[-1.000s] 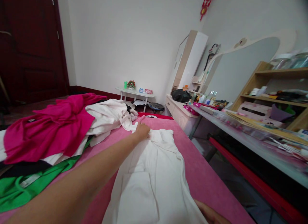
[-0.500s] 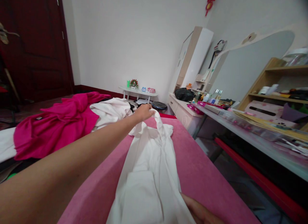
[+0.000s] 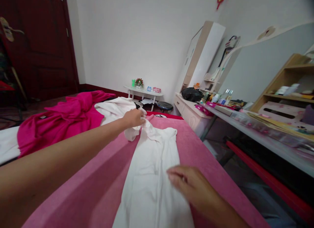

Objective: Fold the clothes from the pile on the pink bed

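A white garment lies lengthwise in front of me on a pink padded surface, with folded layers along its middle. My left hand is stretched to the far end of the garment, its fingers closed round a bunched part of the white cloth. A loose flap of the cloth hangs to the left below that hand. My right hand hovers over the garment's right edge, slightly blurred. Its fingers are loosely bent, thumb and forefinger apart, and nothing shows between them.
To the left lie a bright pink garment and another white cloth. A dressing table with bottles and a wooden shelf lines the right side. Behind stand a small white table and a round dark stool.
My left hand has moved left and slightly nearer with the bunched cloth. My right hand has risen from the garment's lower right edge and come forward over it. The view has shifted slightly.
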`<state>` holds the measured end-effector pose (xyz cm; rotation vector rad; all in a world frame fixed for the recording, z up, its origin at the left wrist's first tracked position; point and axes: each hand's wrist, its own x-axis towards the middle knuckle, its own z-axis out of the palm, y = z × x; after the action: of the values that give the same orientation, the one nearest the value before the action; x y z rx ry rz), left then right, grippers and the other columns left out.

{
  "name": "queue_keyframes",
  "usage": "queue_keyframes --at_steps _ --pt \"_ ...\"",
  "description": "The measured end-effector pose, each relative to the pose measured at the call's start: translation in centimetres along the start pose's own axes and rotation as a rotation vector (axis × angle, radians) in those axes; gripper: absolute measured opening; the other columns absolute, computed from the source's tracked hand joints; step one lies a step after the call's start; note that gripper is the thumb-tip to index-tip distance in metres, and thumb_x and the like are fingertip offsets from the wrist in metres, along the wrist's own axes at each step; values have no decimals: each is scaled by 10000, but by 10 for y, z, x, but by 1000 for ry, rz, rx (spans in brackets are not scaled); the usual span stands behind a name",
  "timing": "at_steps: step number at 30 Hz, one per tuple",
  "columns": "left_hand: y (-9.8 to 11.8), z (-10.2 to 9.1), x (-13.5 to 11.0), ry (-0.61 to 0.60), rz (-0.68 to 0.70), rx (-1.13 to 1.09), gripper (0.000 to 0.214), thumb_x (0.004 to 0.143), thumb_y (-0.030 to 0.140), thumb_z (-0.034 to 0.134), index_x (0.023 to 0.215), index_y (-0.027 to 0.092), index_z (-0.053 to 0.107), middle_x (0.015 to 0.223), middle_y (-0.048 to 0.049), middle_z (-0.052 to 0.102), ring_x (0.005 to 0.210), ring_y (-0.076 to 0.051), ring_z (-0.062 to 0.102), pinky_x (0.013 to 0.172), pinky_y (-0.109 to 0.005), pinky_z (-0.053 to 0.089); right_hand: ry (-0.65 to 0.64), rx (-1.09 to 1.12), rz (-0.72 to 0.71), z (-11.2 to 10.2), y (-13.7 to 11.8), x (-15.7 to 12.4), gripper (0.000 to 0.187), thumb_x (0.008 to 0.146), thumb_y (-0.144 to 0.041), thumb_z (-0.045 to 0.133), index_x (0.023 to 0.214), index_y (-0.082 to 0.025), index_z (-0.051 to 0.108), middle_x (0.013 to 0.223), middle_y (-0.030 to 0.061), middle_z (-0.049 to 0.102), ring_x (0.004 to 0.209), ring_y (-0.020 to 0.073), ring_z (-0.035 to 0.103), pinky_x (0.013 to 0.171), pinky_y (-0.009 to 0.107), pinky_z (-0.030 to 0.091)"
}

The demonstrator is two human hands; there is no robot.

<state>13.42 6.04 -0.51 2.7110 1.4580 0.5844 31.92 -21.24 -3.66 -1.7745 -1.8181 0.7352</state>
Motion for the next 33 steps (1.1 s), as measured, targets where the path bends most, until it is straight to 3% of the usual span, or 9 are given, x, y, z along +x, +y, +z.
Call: queue_keyframes --at_steps 4,6,9,12,15,21,29,31,33 --pt "-8 2 -14 -44 6 38 263 753 368 594 940 218 703 998 -96 700 963 -277 637 763 -316 475 353 -274 -32 -10 42 116 436 901 -266 361 1254 -126 577 1297 113 592 1198 204 529 1018 319 383" --pt "-9 3 -20 -60 5 45 256 761 369 593 938 219 701 977 -87 706 942 -259 644 742 -295 471 328 -382 32 -6 60 158 505 935 -287 300 1385 -112 447 1435 123 461 1324 186 408 1092 336 302" --pt "-13 6 -28 -83 2 44 248 780 385 585 928 222 699 965 -78 709 924 -241 647 703 -271 453 234 -416 74 12 78 189 533 958 -395 314 1433 -164 388 1514 98 345 1403 222 280 1137 444 204" --pt "-21 5 -35 -107 -4 34 259 795 418 564 887 221 703 899 -67 710 854 -226 648 647 -261 426 175 -509 103 26 87 195 531 975 -454 273 1458 -243 342 1560 53 242 1440 254 165 1131 550 118" --pt "-32 -5 -40 -140 -29 -35 320 775 498 559 763 209 696 733 -33 678 709 -197 622 562 -250 377 143 -627 118 30 91 194 545 988 -471 173 1486 -270 267 1578 37 185 1447 243 136 1128 544 132" --pt "-64 -57 -56 -297 -71 -170 434 609 608 650 537 187 574 490 29 470 495 -131 460 458 -241 255 140 -674 133 27 90 192 546 989 -458 137 1491 -278 253 1580 24 181 1446 231 143 1131 521 151" --pt "-140 -121 -104 -519 -393 -366 451 608 506 693 856 130 682 680 -19 670 616 -167 569 538 -207 386 147 -675 136 28 92 193 541 988 -450 144 1492 -284 247 1580 19 182 1445 232 146 1131 523 143" --pt "-150 -128 -117 -510 -448 -389 456 643 524 665 851 118 678 652 -29 665 619 -178 577 548 -220 407 157 -660 126 29 93 194 545 986 -462 148 1488 -284 260 1578 16 192 1444 236 151 1129 532 148" --pt "-152 -130 -126 -324 -454 -328 464 673 555 638 819 116 680 619 -33 655 611 -182 582 557 -236 431 174 -636 113 30 94 195 544 984 -467 159 1480 -280 281 1573 16 205 1442 242 161 1127 542 149"
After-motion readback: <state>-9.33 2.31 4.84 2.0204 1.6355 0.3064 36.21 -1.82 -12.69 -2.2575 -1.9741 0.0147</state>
